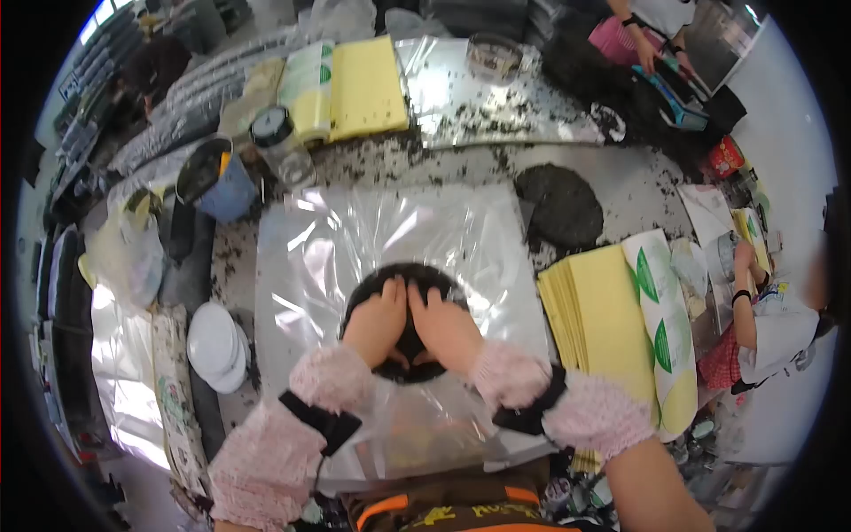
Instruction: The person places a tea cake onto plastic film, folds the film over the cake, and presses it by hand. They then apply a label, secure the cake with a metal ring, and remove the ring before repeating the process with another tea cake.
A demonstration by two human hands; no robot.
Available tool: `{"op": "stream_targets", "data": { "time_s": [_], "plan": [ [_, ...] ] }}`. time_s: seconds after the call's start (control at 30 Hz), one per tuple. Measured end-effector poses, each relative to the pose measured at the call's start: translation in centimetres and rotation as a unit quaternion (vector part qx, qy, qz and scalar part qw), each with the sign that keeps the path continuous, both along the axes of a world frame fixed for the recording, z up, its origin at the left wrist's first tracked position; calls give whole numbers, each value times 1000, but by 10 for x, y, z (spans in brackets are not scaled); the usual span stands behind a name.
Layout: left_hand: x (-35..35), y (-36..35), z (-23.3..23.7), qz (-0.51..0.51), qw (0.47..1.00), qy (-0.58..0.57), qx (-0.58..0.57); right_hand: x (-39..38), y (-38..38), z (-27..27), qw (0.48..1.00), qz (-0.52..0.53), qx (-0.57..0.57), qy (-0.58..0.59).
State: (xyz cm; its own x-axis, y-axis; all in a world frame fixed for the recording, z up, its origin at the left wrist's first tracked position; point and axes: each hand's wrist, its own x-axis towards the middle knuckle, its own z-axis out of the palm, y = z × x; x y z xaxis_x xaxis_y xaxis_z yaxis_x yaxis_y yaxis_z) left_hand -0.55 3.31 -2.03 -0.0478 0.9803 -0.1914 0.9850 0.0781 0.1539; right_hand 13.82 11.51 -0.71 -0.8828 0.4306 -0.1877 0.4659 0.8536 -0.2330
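Both hands on one work piece: a dark round disc (409, 337), lying in the middle of clear film (479, 213) spread over the desk (625, 188), directly in front of the wearer. Whether a layer of film also covers its top: cannot tell.

Left hand (376, 321): fingers (388, 291) extended, close together, laid on the disc's upper face, tips toward the far rim. Not wrapped round anything.
Right hand (446, 328): mirror posture, fingers (433, 297) straight and slightly parted, also resting on the disc. Unclenched.
The index fingers run side by side, nearly touching; the thumbs angle inward toward the near rim, framing a small dark gap between the palms.

Orientation: disc flat, broad face up. Outline near-circular, so equal in every direction; the hands' shared line runs straight away from the wearer.

Surroundings: a second dark slab (560, 206) lies beyond the film on the right, crumbs nearby. Yellow sheets (603, 310) stacked right of the film. White lids (215, 348), overlapping, to the left; blue bucket (229, 191) and lidded clear jar (288, 152) at far left. Co-worker (771, 332) at the right edge, another (651, 27) at the far side.
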Motion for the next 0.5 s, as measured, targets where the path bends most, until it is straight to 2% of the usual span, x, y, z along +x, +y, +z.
{"op": "stream_targets", "data": {
  "time_s": [0.03,0.07,0.1,0.17,0.2,0.23,0.3,0.33,0.4,0.43,0.47,0.5],
  "plan": [
    [2,-1,1,26,1000,-4,3,11,6,14,997,8,-74,18],
    [3,-6,10,29,999,-27,12,23,15,16,982,-26,-46,179],
    [4,-13,21,29,998,-54,17,37,27,17,941,-59,-21,334],
    [3,-12,28,-1,994,-89,63,61,59,16,871,-237,161,398],
    [3,-12,27,-17,991,-109,81,61,77,-3,834,-304,88,451],
    [6,-13,21,-33,991,-87,96,70,77,-19,855,-327,-27,401],
    [8,-7,7,-61,988,-43,132,68,83,-14,856,-350,-249,287],
    [10,-7,6,-49,991,-48,112,67,91,-8,854,-324,-233,334],
    [10,-4,10,-58,990,-67,109,72,125,22,834,-409,-170,328],
    [8,-5,12,-60,990,-73,107,81,153,0,767,-452,-218,399],
    [6,-5,11,-61,989,-80,109,99,183,-15,829,-426,-48,358],
    [5,-5,7,-67,989,-72,113,111,199,-16,887,-368,18,277]
  ]
}}
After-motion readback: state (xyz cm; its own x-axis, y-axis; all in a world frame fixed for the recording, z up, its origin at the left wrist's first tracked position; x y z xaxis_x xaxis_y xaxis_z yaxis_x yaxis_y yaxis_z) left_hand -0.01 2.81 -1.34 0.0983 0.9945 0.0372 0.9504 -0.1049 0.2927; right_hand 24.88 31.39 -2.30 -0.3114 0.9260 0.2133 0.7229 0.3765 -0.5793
